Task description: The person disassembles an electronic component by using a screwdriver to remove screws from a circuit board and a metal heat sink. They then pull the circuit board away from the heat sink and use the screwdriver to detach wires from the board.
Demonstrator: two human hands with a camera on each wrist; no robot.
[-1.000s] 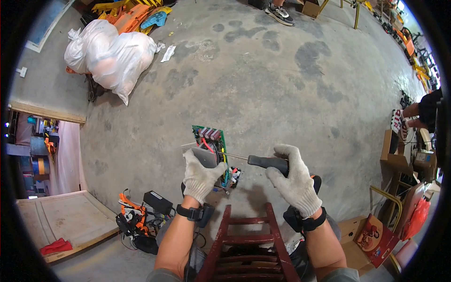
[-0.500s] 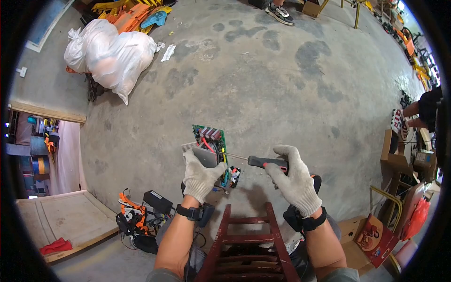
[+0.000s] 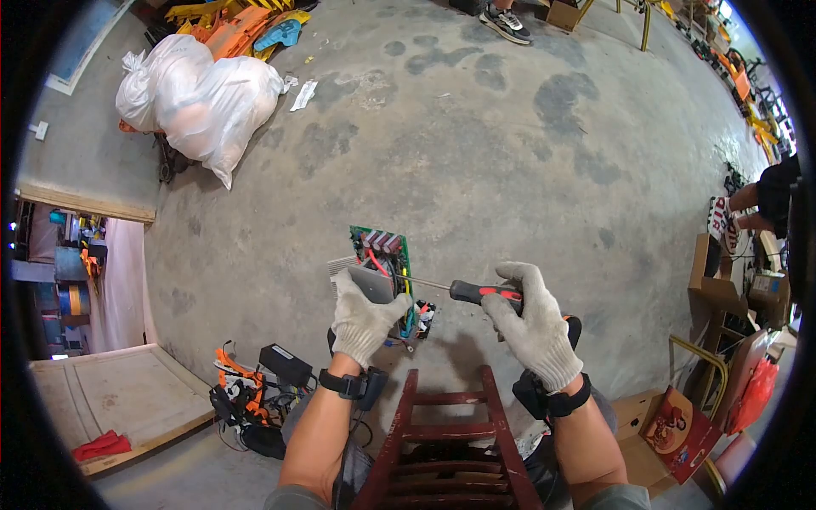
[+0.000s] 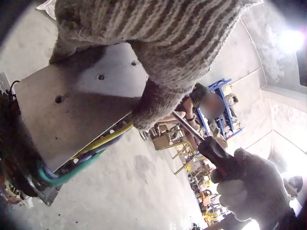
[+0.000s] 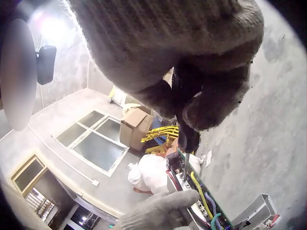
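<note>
My gloved left hand (image 3: 361,321) holds a circuit board assembly upright above the floor, its fingers over a flat metal plate (image 3: 371,284). The green board (image 3: 403,246) stands along the right side, with red, yellow and teal wires. In the left wrist view the plate (image 4: 79,96) shows several screw holes. In my gloved right hand (image 3: 537,327) is a screwdriver (image 3: 467,291) with a black and red handle, pinched between thumb and fingers. Its shaft points left to the board's wired side; the right wrist view has the shaft (image 5: 186,165) overlapping the assembly, its tip hidden.
A dark red wooden stool (image 3: 450,433) stands between my legs. Orange and black parts with a black box (image 3: 286,365) lie at the left, beside a wooden panel (image 3: 127,399). White bags (image 3: 221,110) sit far left; an open carton (image 3: 642,425) is at the right.
The screwdriver handle has turned about its axis in my right hand, bringing its red inlay into view. My left hand and the board assembly stay nearly still.
</note>
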